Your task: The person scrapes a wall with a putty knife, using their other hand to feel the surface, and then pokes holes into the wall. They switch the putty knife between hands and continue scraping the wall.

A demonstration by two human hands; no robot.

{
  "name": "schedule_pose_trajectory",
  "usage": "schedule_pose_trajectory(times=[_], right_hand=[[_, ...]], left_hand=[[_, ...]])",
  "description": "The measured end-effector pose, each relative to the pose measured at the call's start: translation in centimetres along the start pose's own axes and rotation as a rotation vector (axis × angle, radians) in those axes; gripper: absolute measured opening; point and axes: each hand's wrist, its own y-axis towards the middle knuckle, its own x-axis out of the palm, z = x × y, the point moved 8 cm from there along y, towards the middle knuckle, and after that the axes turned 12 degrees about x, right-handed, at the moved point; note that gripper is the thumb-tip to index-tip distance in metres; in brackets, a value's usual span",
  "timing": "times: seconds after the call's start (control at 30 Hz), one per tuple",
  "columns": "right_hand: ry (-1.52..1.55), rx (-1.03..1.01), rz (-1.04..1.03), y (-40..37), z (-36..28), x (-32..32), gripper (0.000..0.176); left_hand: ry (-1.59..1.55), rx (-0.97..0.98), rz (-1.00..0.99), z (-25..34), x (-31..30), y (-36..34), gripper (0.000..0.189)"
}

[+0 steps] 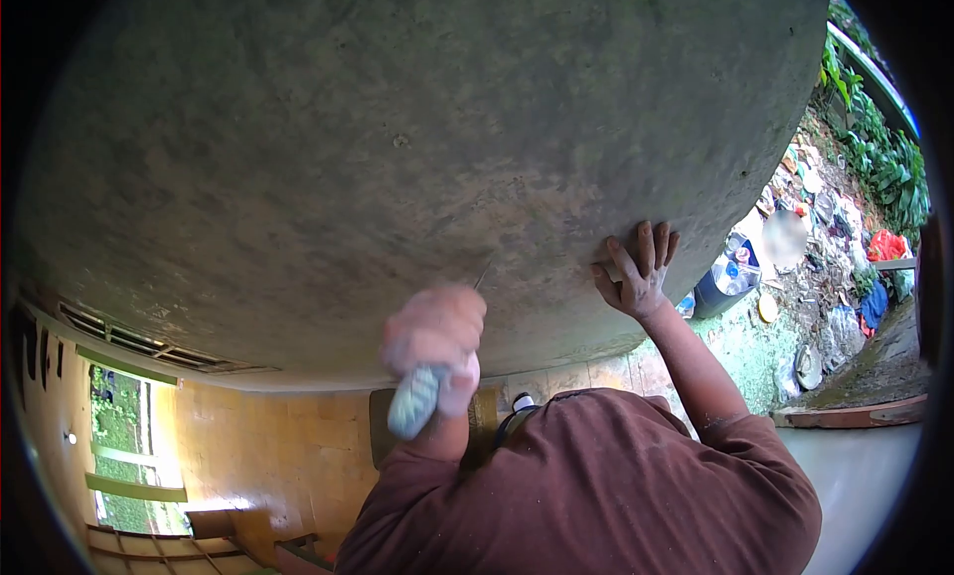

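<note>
My left hand (437, 331), blurred by motion, is closed around a hand tool with a thick pale grey-green handle (415, 401) that looks wrapped or ridged. From the far side of the fist a thin dark edge (484, 273) points up toward the grey wall (397, 177); the shape of the tool's working end does not show. My right hand (641, 267) lies flat against the wall with the fingers spread, and pale dust shows on its back. The wall's surface is mottled, with lighter scuffed patches between and above the two hands.
At the right, a dark blue bin (723, 285) holding bottles stands beside littered ground (810, 247) and green plants (884, 148). A ledge (855, 413) juts in at lower right. To the left are a vent grille (149, 341), a window (124, 446) and ochre tiles (288, 456).
</note>
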Motion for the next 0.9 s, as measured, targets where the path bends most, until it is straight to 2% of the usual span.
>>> schedule_pose_trajectory(times=[0.07,0.13,0.2,0.27,0.33,0.4,0.43,0.47,0.57,0.67,0.7,0.73,0.83,0.87,0.9], right_hand=[[0.001,0.004,0.005,0.1,0.0,0.0,0.052],[0.017,0.009,-0.002,-0.2,-0.1,-0.1,0.052],[0.001,0.019,-0.015,-0.2,0.1,0.2,0.053],[0.002,0.009,-0.006,0.0,0.1,0.1,0.054],[0.002,0.004,-0.005,-0.1,0.0,0.1,0.055],[0.047,0.066,0.001,-0.1,0.3,0.1,0.056],[0.052,0.064,-0.001,-0.2,0.2,0.0,0.056],[0.027,0.032,-0.006,-0.2,0.0,0.0,0.056],[-0.004,0.001,0.002,0.2,0.1,0.0,0.056],[0.016,0.005,-0.006,-0.2,-0.1,0.0,0.056],[0.013,0.01,-0.007,0.0,0.0,0.1,0.055],[0.009,0.01,0.001,0.2,0.1,0.3,0.055],[0.001,0.001,-0.001,-0.3,0.0,0.1,0.054],[0.019,0.034,0.0,-0.2,0.2,0.2,0.055],[0.042,0.063,0.003,-0.2,0.3,0.2,0.056]], left_hand=[[-0.092,0.059,0.02,0.8,0.5,0.4,0.026],[0.067,0.067,0.021,1.0,0.3,0.5,0.03],[0.012,0.01,-0.031,0.0,0.0,0.2,0.031],[0.04,0.08,-0.006,1.5,0.1,0.6,0.03],[-0.011,0.058,-0.002,1.8,0.4,0.6,0.028],[0.145,0.021,-0.002,0.6,0.0,-0.2,0.03],[0.004,-0.07,0.0,-1.0,-0.3,-0.7,0.03],[0.004,-0.066,-0.001,-0.5,-0.3,-0.9,0.03],[-0.035,0.085,0.051,2.3,1.1,0.7,0.032],[0.072,-0.018,-0.004,-0.4,0.5,0.2,0.035],[-0.01,-0.081,0.002,-1.0,0.5,0.0,0.035],[-0.015,-0.075,-0.001,-0.5,0.6,0.0,0.035],[-0.032,0.123,-0.016,2.1,1.3,0.8,0.035],[-0.033,0.112,-0.017,1.5,1.2,0.5,0.035],[-0.018,0.021,0.006,-0.1,0.7,0.0,0.035]])
